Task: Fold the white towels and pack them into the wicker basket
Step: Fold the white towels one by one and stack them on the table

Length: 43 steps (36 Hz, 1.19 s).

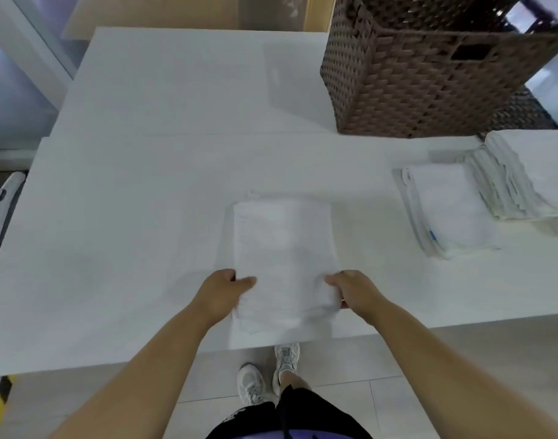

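A long white towel folded into a narrow rectangle (pixel 284 258) lies flat on the wide white bench (pixel 144 191), its near end reaching the bench edge at six o'clock. The left hand (pixel 222 294) pinches the towel's near left corner, fingers curled in tight and thumb pressed on top of the cloth. The right hand (pixel 355 294) does the same at the near right corner, closed around a bunched bit of fabric that looks slightly lifted and blurred. Both forearms are bare. At about two o'clock from the towel sits a low stack of folded white towels (pixel 448 210), and just beside it, further toward three o'clock, a taller, rougher pile of white towels (pixel 531 175) with ragged edges showing. Beyond them, at one o'clock on the far part of the bench, stands the dark brown woven wicker basket (pixel 429 80); its inside is not visible from here. Below the bench edge are grey-white sneakers (pixel 268 375) on a tiled floor (pixel 350 394).
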### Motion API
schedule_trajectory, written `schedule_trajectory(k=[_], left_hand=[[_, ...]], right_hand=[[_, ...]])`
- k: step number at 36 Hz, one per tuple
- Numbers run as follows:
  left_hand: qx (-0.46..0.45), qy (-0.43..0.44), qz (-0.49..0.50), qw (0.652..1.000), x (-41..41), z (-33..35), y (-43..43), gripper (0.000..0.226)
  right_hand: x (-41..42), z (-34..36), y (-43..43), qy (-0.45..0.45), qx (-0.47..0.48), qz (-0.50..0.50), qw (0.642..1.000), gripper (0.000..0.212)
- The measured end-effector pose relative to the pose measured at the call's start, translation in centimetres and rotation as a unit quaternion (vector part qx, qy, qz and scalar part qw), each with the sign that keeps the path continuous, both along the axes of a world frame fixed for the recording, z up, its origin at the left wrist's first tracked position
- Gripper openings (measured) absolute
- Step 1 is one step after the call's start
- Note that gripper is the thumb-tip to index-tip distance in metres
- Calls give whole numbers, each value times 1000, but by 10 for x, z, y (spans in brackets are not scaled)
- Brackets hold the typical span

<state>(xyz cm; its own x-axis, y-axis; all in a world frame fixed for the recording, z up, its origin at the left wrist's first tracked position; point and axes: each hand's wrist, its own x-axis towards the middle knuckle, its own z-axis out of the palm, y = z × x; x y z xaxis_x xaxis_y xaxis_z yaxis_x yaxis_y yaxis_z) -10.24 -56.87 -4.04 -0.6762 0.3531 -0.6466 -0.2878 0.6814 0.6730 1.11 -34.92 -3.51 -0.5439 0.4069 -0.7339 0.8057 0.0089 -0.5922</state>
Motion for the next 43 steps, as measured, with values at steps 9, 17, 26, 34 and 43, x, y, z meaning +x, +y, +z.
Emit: schedule_trajectory(k=[9,17,26,34,43], left_hand=[[-95,59,-89,990,12,-9,-3,43],[-70,225,-138,962,15,-11,-3,85],[-134,227,-278,924,9,-21,-6,63],[-129,237,-320,908,5,-23,35,61],[-131,256,-354,890,1,-22,120,57]], right_hand=[[16,-6,-2,-53,125,128,982,25],[8,2,-16,-1,344,326,881,85],[4,-14,-28,-53,343,516,784,85],[8,-8,13,-75,341,502,791,82],[8,0,100,-112,367,507,772,79]])
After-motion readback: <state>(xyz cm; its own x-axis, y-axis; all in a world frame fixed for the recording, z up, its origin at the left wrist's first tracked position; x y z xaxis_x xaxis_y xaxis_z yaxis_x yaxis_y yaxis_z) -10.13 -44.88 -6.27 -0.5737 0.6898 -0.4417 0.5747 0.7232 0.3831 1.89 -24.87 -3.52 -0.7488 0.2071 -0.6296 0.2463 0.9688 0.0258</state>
